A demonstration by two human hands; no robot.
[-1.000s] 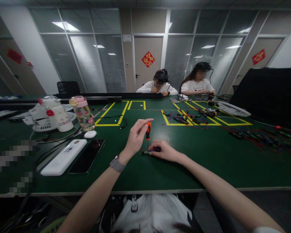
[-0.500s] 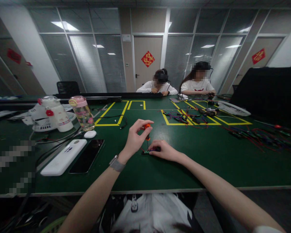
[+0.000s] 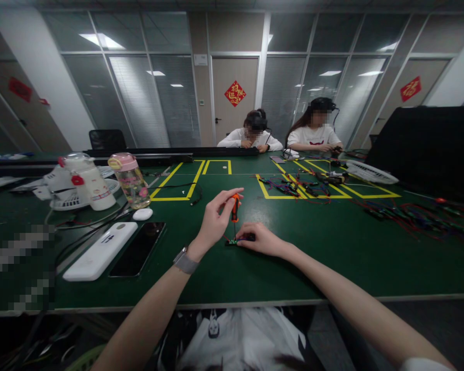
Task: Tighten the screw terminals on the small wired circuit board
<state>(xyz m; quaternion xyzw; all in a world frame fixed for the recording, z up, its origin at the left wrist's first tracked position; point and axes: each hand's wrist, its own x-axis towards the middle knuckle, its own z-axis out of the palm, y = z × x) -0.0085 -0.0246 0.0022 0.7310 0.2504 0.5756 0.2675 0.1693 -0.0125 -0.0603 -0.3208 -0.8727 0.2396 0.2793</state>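
My left hand (image 3: 215,219) grips an orange and black screwdriver (image 3: 235,210) by its handle, thumb and fingers around it. The screwdriver stands upright, its thin shaft reaching down to a small green circuit board (image 3: 232,241) on the table. My right hand (image 3: 261,239) is closed at the board's right end, fingertips pinching the board or its wires. Dark wiring shows beneath those fingers, partly hidden. Whether the screwdriver's tip sits in a screw is too small to tell.
On the green table (image 3: 294,278), a white power bank (image 3: 100,252), a black phone (image 3: 137,250) and a pink-lidded bottle (image 3: 129,180) stand left. Wired boards (image 3: 413,216) lie right, more (image 3: 294,186) within yellow tape. Two people sit across; a black screen-like panel (image 3: 429,149) rises right.
My left hand's fingers have shifted slightly on the screwdriver, showing more of its handle. My right hand and the circuit board stay nearly in place.
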